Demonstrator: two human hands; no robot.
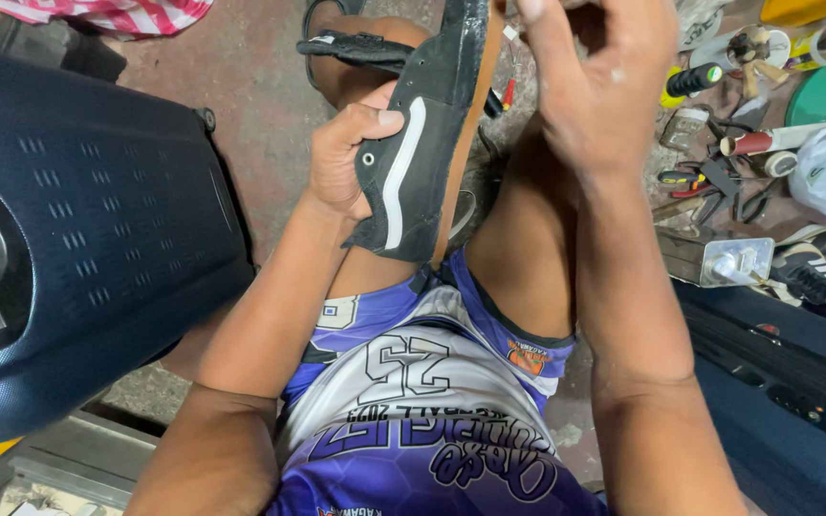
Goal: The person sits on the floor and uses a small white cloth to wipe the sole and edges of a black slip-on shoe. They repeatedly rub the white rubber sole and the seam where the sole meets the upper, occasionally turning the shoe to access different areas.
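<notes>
Fingers of my left hand [351,158] clamp the black shoe [423,143] at frame centre, braced on my thigh (sole edge turned rightward); my right hand [604,76] pinches closed above it, whether on anything I cannot tell.

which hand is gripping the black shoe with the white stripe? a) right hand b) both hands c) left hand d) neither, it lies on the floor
c: the left hand wraps the side of the black shoe, thumb by the white stripe, while the right hand is raised beside the sole edge, and whether it touches the shoe cannot be told.
</notes>
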